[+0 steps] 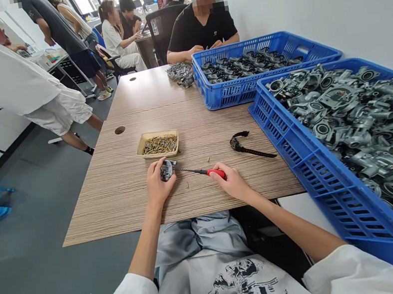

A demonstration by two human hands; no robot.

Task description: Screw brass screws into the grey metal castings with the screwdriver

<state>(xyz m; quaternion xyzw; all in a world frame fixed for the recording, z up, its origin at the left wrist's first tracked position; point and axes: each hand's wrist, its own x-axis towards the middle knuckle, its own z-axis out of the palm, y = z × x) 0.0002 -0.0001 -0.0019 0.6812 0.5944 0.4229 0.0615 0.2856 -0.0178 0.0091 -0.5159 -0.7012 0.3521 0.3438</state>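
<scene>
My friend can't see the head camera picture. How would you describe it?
A person's left hand holds a metal carburetor on a wood-grain table while the right hand points a red-handled screwdriver at it. Beyond sits a tray of tiny brass-colored and silvery parts; to the right, blue crates hold metal castings.

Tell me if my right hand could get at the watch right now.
Probably yes: the watch lies on the table near your right hand, with nothing seen between them, though it would likely have to release the screwdriver first.
</scene>
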